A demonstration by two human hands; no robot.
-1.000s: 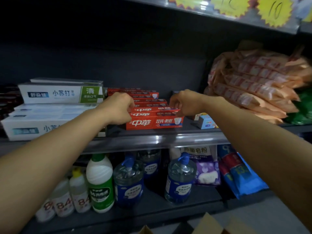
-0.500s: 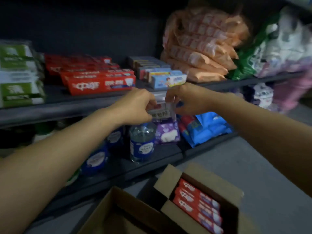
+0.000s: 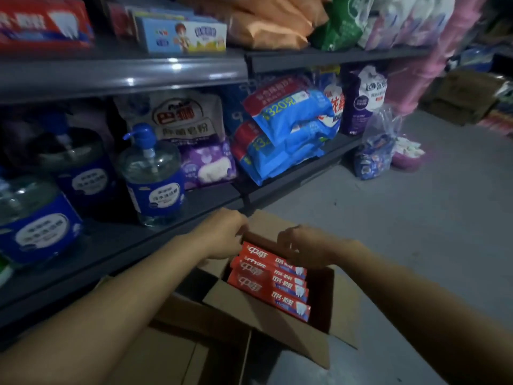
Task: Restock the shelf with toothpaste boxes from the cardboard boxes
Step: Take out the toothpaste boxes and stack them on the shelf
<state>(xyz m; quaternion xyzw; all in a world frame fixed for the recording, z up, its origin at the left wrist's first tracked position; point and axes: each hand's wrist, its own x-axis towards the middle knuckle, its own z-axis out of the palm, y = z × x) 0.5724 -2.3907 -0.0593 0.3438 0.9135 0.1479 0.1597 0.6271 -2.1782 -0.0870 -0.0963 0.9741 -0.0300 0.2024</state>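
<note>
An open cardboard box (image 3: 266, 323) stands on the floor below me with several red toothpaste boxes (image 3: 270, 282) stacked inside. My left hand (image 3: 222, 234) curls its fingers over the left end of the top toothpaste box. My right hand (image 3: 302, 245) curls over the right end of the same box. A second cardboard box (image 3: 172, 354) lies nearer to me, under my left arm. On the upper shelf (image 3: 122, 76) at the top left lies a red toothpaste box (image 3: 41, 23) placed among the stock.
A blue children's toothpaste carton (image 3: 183, 37) sits on the upper shelf. Pump bottles (image 3: 152, 176), detergent bags (image 3: 280, 134) and soap powder packs (image 3: 183, 126) fill the lower shelf. A plastic bag of goods (image 3: 374, 151) and more cartons (image 3: 466, 95) stand on the grey floor at right.
Both hands came down from the upper shelf to the cardboard box on the floor and took hold of the top toothpaste box. My view tilted downward.
</note>
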